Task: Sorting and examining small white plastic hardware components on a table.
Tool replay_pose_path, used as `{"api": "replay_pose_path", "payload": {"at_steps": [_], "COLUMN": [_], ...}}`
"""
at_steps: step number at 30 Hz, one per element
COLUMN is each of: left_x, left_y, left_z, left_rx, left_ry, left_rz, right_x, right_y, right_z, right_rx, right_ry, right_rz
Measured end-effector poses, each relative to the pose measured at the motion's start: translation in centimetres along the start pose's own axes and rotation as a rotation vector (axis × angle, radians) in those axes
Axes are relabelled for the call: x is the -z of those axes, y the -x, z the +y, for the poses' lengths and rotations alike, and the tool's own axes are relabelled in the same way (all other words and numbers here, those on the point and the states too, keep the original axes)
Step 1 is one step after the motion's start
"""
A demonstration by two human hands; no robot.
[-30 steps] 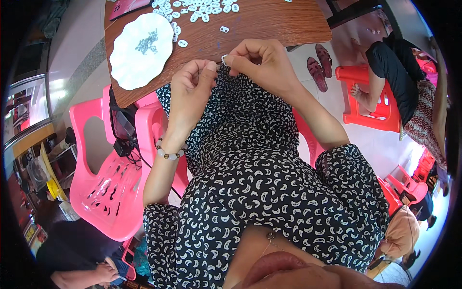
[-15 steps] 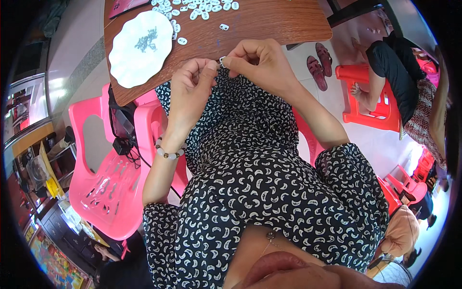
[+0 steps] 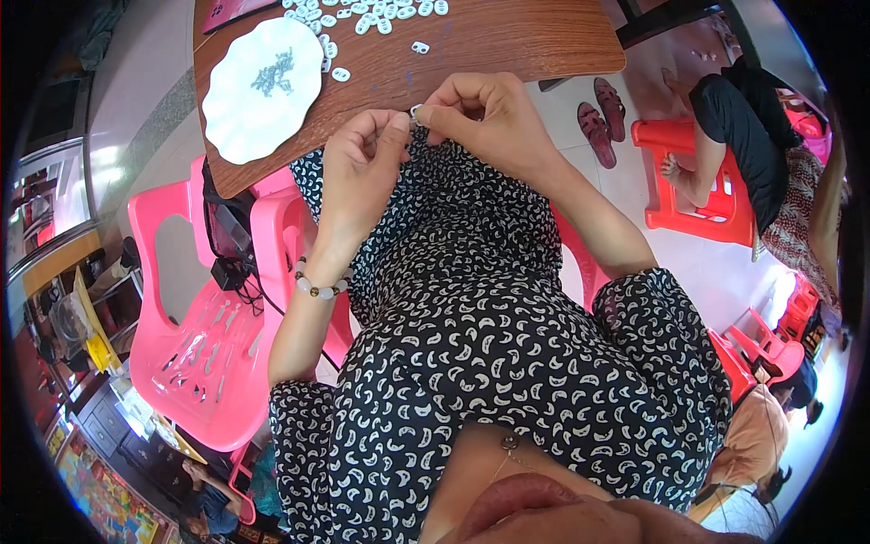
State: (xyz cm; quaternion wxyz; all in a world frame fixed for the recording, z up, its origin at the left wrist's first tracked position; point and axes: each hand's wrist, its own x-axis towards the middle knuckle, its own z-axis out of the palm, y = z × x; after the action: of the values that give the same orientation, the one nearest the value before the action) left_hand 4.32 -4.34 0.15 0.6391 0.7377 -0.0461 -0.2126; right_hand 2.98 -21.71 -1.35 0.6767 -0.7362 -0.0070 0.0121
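Just past the table's front edge, my left hand [image 3: 362, 172] and my right hand [image 3: 494, 122] meet fingertip to fingertip. Between thumb and forefinger the right one pinches a small white piece [image 3: 415, 112], mostly covered by the fingers. The thumb and fingers of my left hand are closed right beside it; whatever they grip is too small to make out. On the table [image 3: 507, 45], several white oval pieces [image 3: 384, 27] with two dark holes each lie scattered. A white wavy-edged plate [image 3: 240, 109] at the left carries a heap of tiny silvery metal parts [image 3: 275, 74].
A pink item [image 3: 231, 11] lies at the table's far left corner. Left of me stands a pink plastic armchair [image 3: 195, 363] with a black bag [image 3: 228, 227]. To the right are sandals [image 3: 598, 127] on the floor and a red stool [image 3: 684, 172] by a seated person [image 3: 739, 145].
My hands stay pinched together in nearly the same place, with the white piece at the fingertips. At the lower left, a person's arm has come further into view.
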Motion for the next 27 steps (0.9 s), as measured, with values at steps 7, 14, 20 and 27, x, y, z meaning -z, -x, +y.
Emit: {"api": "replay_pose_path", "payload": {"at_steps": [7,14,20,27], "left_x": [0.3,0.2,0.3,0.6], "left_y": [-0.1,-0.3,-0.5,-0.3], "left_z": [0.2,0.4,0.0,-0.3], "left_rx": [0.103,0.04,0.06,0.136], "left_ry": [0.197,0.163,0.203,0.428], "left_rz": [-0.047,-0.026,-0.066,-0.121], "right_x": [0.3,-0.2,-0.3,-0.5], "right_y": [0.2,0.4,0.3,0.0], "right_z": [-0.8,-1.2,-1.3,-0.7], "right_rx": [0.171,0.275,0.374,0.543], "right_ry": [0.094,0.239,0.282,0.457], "right_rz": [0.039,0.064,0.042,0.077]}}
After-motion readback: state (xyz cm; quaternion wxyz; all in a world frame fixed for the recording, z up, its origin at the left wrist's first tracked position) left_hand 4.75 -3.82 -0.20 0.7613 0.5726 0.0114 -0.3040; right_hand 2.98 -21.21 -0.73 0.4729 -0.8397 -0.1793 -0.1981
